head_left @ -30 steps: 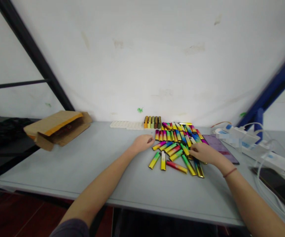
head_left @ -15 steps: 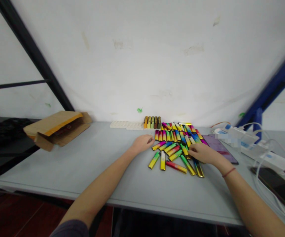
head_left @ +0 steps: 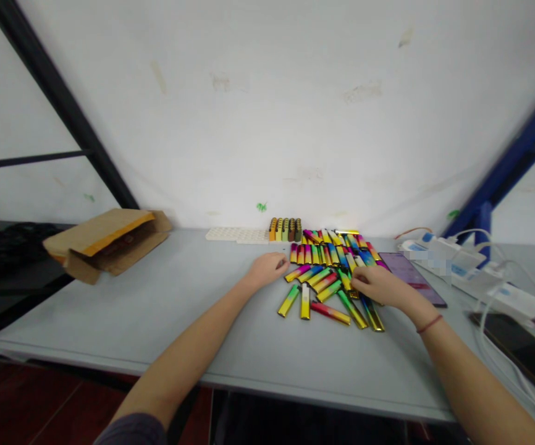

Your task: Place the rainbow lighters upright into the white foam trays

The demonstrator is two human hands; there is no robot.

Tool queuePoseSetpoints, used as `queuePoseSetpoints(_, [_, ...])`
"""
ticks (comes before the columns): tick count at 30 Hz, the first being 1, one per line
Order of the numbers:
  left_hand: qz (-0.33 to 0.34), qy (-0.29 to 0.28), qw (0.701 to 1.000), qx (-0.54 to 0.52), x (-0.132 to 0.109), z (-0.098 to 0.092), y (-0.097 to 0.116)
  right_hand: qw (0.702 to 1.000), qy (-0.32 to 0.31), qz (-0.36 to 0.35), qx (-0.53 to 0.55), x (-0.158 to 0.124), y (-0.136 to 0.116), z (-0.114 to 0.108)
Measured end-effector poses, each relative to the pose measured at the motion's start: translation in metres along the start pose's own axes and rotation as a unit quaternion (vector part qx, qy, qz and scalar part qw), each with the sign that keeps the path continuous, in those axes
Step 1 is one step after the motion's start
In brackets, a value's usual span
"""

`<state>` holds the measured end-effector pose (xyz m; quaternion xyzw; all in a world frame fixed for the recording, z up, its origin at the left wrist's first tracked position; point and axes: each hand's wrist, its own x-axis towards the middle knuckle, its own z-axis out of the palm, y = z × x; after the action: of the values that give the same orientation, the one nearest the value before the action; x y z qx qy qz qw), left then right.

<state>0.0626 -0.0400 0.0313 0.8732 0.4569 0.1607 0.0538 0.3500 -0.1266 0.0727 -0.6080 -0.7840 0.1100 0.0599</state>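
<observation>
Shiny, multicoloured lighters lie on the grey table (head_left: 165, 321), some in a row (head_left: 316, 254) and several loose nearer me. At the left edge of the pile, my left hand (head_left: 267, 271) rests in a loose fist, with no object showing in it. My right hand (head_left: 381, 287) is over the pile's right side, fingers curled down against the lighters. Whatever its fingertips hold, if anything, is hidden. In front of the hands lie a red and yellow lighter (head_left: 331, 313) and a green and yellow lighter (head_left: 288, 301).
Against the wall, a block of lighters (head_left: 285, 230) stands upright beside white perforated trays (head_left: 221, 233). An open cardboard box (head_left: 105, 238) lies at left. On the right are a purple-screened tablet (head_left: 413, 278), power strips (head_left: 503, 293) with white cables, and a dark phone (head_left: 518, 352).
My right hand has shifted very slightly left over the lighters. The left hand and the lighters look the same.
</observation>
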Motion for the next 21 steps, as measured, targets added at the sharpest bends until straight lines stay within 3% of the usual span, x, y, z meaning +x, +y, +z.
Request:
queuePoseSetpoints(7, [0.007,0.006,1.000,0.006,0.000,-0.001,0.001,0.994,0.064,-0.084,-0.008,-0.006,-0.026,-0.002])
queuePoseSetpoints(13, [0.009,0.006,1.000,0.011,-0.001,0.000,0.001,0.982,0.045,-0.183,-0.030,-0.018,-0.059,0.004])
queuePoseSetpoints(17, [0.024,0.002,1.000,0.010,0.001,-0.002,-0.003,0.975,0.043,-0.190,-0.109,-0.022,-0.071,0.009])
queuePoseSetpoints(21, [0.044,0.017,0.998,0.032,0.006,-0.011,-0.022,0.973,0.036,-0.179,-0.145,-0.022,-0.072,0.011])
